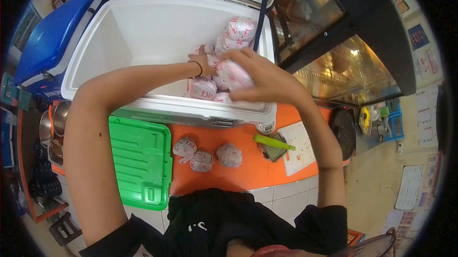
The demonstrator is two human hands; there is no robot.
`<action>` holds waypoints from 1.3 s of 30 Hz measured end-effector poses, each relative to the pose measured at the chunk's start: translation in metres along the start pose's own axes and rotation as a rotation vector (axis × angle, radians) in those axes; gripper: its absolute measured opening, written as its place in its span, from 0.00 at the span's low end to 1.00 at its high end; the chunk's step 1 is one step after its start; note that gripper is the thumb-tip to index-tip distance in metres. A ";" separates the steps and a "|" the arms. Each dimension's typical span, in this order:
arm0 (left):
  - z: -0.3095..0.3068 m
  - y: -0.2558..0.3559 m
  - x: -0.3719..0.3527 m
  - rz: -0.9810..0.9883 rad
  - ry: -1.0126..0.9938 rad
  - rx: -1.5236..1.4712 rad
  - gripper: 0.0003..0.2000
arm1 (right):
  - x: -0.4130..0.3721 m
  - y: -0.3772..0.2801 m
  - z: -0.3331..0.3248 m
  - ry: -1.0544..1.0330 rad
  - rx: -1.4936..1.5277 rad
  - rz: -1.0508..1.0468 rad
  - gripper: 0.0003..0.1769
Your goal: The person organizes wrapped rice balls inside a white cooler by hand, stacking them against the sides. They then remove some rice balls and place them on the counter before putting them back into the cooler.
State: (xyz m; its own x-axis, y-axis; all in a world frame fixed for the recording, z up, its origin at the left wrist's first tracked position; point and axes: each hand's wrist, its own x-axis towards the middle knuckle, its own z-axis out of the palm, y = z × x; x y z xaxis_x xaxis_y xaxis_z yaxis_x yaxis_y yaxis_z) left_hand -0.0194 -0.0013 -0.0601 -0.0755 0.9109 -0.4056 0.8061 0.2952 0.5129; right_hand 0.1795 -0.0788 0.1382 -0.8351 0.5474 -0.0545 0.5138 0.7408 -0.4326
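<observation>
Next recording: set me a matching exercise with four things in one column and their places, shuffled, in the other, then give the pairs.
Things
1. right hand
2. three white paper-wrapped bundles
3. green ribbed plastic lid
4. blue plastic cooler

Places
A. far left, beside the open white plastic cooler
B. on the orange counter, between the lid and a white cutting board
C. inside the white cooler, fingers around a white paper-wrapped packet
D. flat at the counter's left end

Pairs: 1-C, 2-B, 3-D, 4-A
</observation>
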 end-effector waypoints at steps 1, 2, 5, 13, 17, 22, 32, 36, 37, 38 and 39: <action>0.002 -0.007 0.006 0.077 0.010 0.012 0.69 | 0.022 0.007 0.006 -0.083 -0.057 0.079 0.39; 0.003 -0.012 0.007 0.116 0.018 0.009 0.66 | 0.042 0.017 0.020 -0.107 -0.190 0.113 0.41; -0.016 -0.007 -0.019 0.153 -0.030 -0.001 0.64 | 0.065 0.047 0.068 -0.111 -0.517 0.050 0.38; -0.019 -0.029 -0.009 0.298 -0.017 0.041 0.60 | 0.060 0.059 0.105 -0.114 -1.162 -0.348 0.19; -0.025 -0.035 -0.015 0.354 -0.087 0.057 0.58 | 0.057 0.053 0.108 0.009 -1.156 -0.398 0.17; -0.014 -0.038 -0.013 0.391 0.141 0.016 0.57 | 0.068 0.050 0.120 -0.099 -1.438 -0.408 0.17; -0.054 -0.012 -0.038 0.543 0.077 0.378 0.45 | 0.072 0.063 0.097 -0.310 -1.099 -0.102 0.13; -0.053 -0.019 -0.027 0.617 0.198 0.380 0.44 | 0.072 0.051 0.070 -0.295 -0.848 -0.068 0.15; -0.051 -0.023 -0.019 0.643 0.208 0.341 0.43 | 0.073 0.039 0.055 -0.335 -0.717 -0.026 0.15; -0.051 -0.028 -0.014 0.640 0.215 0.339 0.43 | 0.076 0.028 0.039 -0.334 -0.723 -0.032 0.15; -0.051 -0.031 -0.011 0.659 0.204 0.267 0.43 | 0.079 0.017 0.022 -0.274 -0.679 0.073 0.17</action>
State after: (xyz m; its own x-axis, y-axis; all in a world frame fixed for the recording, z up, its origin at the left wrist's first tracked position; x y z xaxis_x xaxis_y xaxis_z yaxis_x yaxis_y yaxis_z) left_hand -0.0740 -0.0057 -0.0332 0.3869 0.9182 0.0847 0.8352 -0.3879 0.3897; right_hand 0.1181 -0.0313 0.1062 -0.7676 0.5535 -0.3233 0.5043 0.8328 0.2284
